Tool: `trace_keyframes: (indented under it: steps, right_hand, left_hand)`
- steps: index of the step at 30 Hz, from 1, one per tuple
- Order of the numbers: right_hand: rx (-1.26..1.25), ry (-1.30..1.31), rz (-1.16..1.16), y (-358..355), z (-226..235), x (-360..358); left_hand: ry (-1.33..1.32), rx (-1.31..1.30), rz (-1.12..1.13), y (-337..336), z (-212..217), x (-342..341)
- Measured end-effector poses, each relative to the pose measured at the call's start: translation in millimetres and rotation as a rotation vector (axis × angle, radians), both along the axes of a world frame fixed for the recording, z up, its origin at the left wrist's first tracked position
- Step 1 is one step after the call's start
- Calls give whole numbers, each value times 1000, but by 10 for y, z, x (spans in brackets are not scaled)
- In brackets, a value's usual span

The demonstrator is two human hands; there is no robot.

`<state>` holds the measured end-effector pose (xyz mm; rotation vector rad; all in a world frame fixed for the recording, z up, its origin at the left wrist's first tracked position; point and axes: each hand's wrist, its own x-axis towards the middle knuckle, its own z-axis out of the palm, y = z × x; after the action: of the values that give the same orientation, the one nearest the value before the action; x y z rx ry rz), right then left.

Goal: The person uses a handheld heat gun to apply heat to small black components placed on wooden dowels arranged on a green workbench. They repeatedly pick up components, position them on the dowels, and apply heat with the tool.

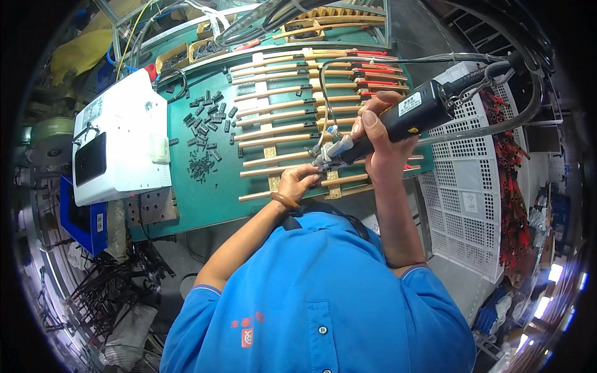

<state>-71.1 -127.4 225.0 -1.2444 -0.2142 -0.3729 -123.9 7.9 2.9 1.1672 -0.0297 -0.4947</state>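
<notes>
My right hand [387,146] is wrapped around a black power screwdriver [429,105], which slants down to the left with a cable at its upper end. The screwdriver's metal nose comes down beside the fingertips of my left hand [296,183]. Those fingers are pinched together at one of the nearest tan rods; what is between them is hidden. Several tan rods [273,128] lie side by side across wooden supports [272,163], many with small black blocks on them and some with red ends. To their left are a scatter of black blocks [202,129] and a heap of small dark screws [200,168].
A white machine [121,133] stands on the left of the green table [186,208], above a blue bin [84,217]. Boxes of black parts [174,59] line the back. At the right are white perforated crates [463,168] and red-ended tubes [513,205]. Hoses [485,132] hang near my right hand.
</notes>
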Motion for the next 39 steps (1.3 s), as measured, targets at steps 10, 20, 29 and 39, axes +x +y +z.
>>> trace_keyframes:
  steps: [10,20,29,39]
  right_hand:
    - [-21,9,4,-16,-24,28]
    - [-18,22,19,-11,16,16]
    - [-4,48,17,-32,14,-20]
    - [-24,48,5,24,22,-90]
  left_hand:
    - [-41,49,97,-32,36,1]
    - [-556,351,25,64,168,93]
    - [-258,174,-155,122,136,53]
    - [-157,157,-220,147,124,6]
